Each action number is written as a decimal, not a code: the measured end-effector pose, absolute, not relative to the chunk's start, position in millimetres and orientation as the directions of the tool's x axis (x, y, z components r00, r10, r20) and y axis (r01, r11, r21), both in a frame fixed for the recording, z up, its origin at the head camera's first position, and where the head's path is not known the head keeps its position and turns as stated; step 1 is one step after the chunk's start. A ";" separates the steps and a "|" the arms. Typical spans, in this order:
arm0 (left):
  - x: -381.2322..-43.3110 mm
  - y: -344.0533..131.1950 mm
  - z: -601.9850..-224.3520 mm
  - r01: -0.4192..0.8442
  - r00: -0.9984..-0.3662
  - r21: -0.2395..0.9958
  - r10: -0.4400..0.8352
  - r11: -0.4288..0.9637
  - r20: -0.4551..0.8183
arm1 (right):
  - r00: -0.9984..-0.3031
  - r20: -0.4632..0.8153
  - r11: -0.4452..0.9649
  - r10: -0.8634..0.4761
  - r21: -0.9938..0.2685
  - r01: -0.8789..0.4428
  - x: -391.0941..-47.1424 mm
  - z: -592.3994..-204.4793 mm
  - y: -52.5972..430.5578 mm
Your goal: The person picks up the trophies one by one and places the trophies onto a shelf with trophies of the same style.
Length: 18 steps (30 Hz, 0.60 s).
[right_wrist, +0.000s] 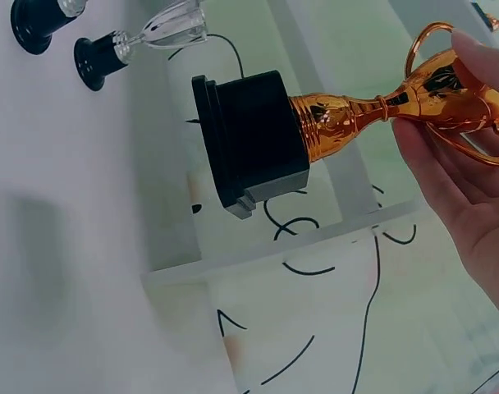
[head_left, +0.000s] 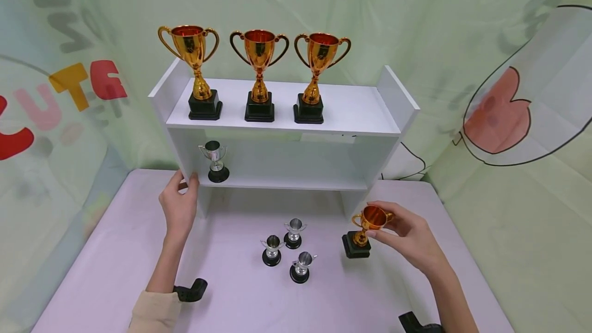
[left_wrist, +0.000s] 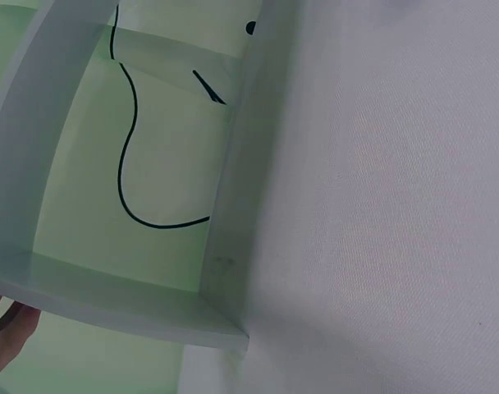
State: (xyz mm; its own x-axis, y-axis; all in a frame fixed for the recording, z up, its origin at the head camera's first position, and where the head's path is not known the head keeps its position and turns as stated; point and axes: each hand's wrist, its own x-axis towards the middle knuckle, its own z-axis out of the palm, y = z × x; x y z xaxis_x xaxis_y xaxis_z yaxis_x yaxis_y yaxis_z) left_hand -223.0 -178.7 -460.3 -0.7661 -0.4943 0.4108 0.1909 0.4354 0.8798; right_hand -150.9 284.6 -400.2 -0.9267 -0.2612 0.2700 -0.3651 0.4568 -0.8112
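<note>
Head view: gold trophy held in my right hand above the table, near the shelf's right end.
My right thumb and fingers pinch the cup from its right side, base hanging clear; my left hand grips the shelf's left side panel. I judge the trophy light and stiff, its glossy surface slippery, its thin handles perhaps breakable; the stem or black base should offer a surer hold than the handles.

Left hand at left, fingers bent in a grip, forearm stretched toward the far side, right hand at right, nearer, thumb and fingers pinching
</note>
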 end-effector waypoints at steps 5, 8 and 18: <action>-222.2 -178.6 -459.0 0.180 -0.766 0.883 -0.501 0.433 0.402 | -0.931 0.262 0.463 -0.255 -0.812 -0.356 -149.0 -390.5 280.2; -221.8 -178.4 -457.9 0.177 -0.767 0.884 -0.502 0.432 0.399 | -0.932 0.264 0.445 -0.247 -0.824 -0.351 -148.2 -384.0 277.6; -222.1 -177.8 -458.6 0.180 -0.761 0.883 -0.507 0.433 0.404 | -0.919 0.305 0.448 -0.249 -0.805 -0.388 -144.7 -359.3 269.6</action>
